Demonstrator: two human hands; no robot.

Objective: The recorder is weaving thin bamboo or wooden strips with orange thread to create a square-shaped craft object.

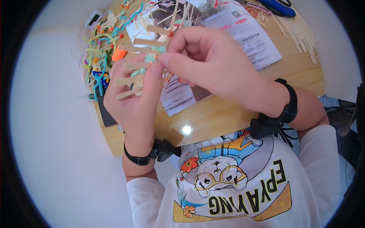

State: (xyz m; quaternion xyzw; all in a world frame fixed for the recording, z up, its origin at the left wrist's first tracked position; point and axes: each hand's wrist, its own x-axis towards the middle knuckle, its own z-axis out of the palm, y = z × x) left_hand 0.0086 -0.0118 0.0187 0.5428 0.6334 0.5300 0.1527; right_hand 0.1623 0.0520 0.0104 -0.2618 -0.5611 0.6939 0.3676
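Note:
My left hand point(131, 95) is closed around a craft piece of flat wooden sticks point(140, 49). The sticks fan out to the left, and mint-green and orange bits of soft-looking material point(150, 58) join them in the middle. With thumb and forefinger, my right hand point(216, 57) pinches at this join from the right. What exactly lies between those fingertips is hidden. More thin sticks point(174, 17) rise behind the piece; whether they belong to it I cannot tell.
Printed sheets point(262, 49) lie on the wooden table point(201, 114). Colourful strings and beads point(99, 57) crowd its left edge, beside an orange object point(119, 54) and a dark flat object point(104, 106). Loose wooden strips point(300, 34) and a blue-handled tool point(279, 7) lie far right.

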